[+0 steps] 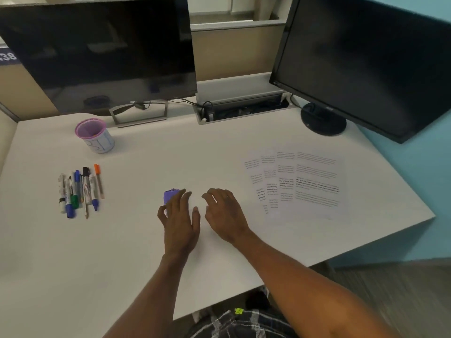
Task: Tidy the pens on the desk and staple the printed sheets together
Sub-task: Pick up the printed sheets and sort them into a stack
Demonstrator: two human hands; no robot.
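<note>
While two dark monitors stand switched off at the back, a white desk [136, 252] fills the frame from a head-worn camera looking down. The left monitor [97, 52] sits on a grey frame stand; the right monitor [366, 64] sits on a round black base, angled inward. Between them a grey cable tray [241, 103] is set into the rear edge of the desk, wires showing inside.

Four printed sheets [300, 184] lie fanned and overlapping on the right side of the desk, text facing up, well apart from both hands. Bare forearms reach in from the lower edge. The left hand [180, 215] rests palm down at the centre of the desk, fingers spread and loosely open, partly covering a small purple stapler [170, 195] whose far end shows beyond the fingertips; whether the hand touches it cannot be told. The right hand [224, 213] lies just beside it, palm down, fingers relaxed and holding nothing.

A pink-rimmed pen cup [96, 136] stands upright near the left monitor's stand. Nearer the desk's left edge, a row of pens [80, 191] and markers lies side by side, roughly parallel, among them blue, green, black and orange caps, well apart from the cup.
</note>
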